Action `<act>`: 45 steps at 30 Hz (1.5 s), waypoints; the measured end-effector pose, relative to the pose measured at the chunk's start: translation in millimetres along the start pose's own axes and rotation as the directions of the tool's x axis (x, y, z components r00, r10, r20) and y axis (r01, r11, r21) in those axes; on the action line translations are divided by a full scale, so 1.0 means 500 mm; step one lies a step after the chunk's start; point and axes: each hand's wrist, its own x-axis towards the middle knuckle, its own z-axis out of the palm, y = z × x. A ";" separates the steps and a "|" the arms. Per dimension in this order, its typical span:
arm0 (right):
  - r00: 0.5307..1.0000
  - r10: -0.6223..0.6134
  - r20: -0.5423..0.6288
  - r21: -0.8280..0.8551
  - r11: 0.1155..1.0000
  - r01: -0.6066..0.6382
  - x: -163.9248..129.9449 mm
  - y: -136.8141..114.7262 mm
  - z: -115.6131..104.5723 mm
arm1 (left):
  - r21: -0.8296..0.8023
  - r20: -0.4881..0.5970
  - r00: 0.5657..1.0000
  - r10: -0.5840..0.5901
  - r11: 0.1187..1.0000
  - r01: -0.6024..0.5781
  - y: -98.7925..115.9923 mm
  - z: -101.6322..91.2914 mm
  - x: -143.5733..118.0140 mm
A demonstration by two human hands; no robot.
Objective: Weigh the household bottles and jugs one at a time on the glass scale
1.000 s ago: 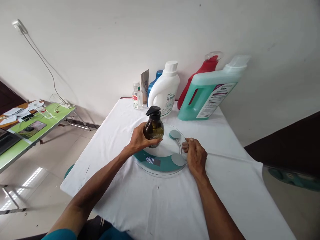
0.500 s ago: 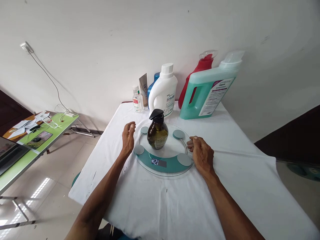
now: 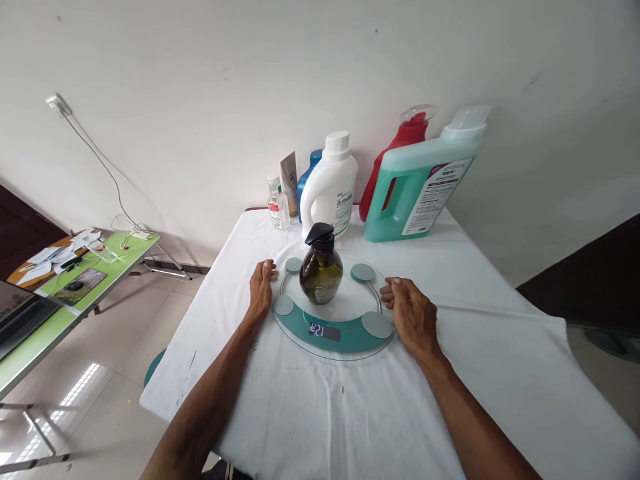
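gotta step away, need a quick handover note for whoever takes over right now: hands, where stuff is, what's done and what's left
Left hand: empty, resting on the white cloth at the left rim of the scale.
Right hand: empty, resting at the scale's right rim.
Brown pump bottle: stands upright in the middle of the glass scale, free of both hands.
Display: lit, with digits showing, too small to read surely.
Done: bottle set on the scale.
Left: probably noting the reading and lifting the bottle off. The white jug, green jug, red spray bottle and small clear bottle stand at the wall.
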 end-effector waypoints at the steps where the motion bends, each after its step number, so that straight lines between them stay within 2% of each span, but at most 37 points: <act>1: 1.000 -0.005 0.001 0.000 1.000 0.005 0.000 -0.001 -0.001 | 0.002 0.004 1.000 0.001 1.000 -0.001 0.000 -0.001 0.000; 23: 1.000 -0.024 0.021 -0.015 1.000 0.024 0.002 0.007 -0.003 | 0.007 0.014 1.000 0.017 1.000 -0.018 -0.002 0.000 0.001; 28: 1.000 0.015 0.016 -0.013 1.000 -0.014 0.000 0.002 -0.002 | 0.020 0.008 1.000 0.016 1.000 -0.016 -0.002 0.000 0.001; 45: 0.999 0.032 0.033 -0.037 0.999 -0.031 -0.005 -0.008 -0.005 | 0.025 0.027 1.000 0.005 1.000 -0.006 0.006 -0.002 -0.001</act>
